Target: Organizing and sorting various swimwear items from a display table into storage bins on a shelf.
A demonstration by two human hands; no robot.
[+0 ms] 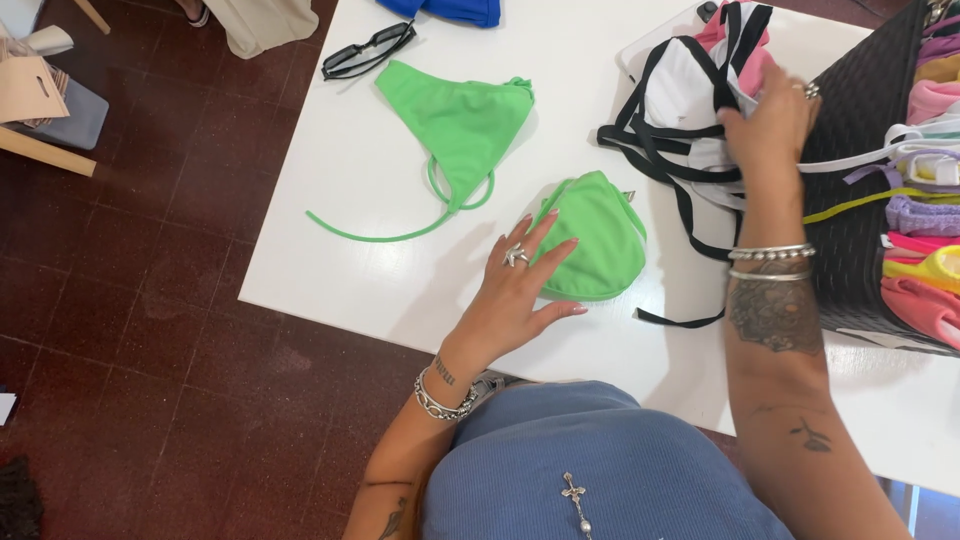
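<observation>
While the left hand (515,290) lies flat with fingers spread wide on the white table (350,200), its fingertips press the near left edge of a folded green bikini piece (597,240) and close around nothing. Just beyond that folded piece, farther and to the left, a second green bikini piece (462,120) lies spread open, its thin green strings (385,235) trailing toward the near left. Black sunglasses (368,50) rest at the far edge beside it, and a blue garment (450,10) shows at the far edge too. The right hand (770,125) reaches to the far right, its grip closed around the fabric of a white swimsuit with black straps (680,110), whose pink part (745,60) peeks out behind. Right of this hand stands a black woven bag (860,160) stuffed with swimwear in pink, yellow and purple (925,230).
</observation>
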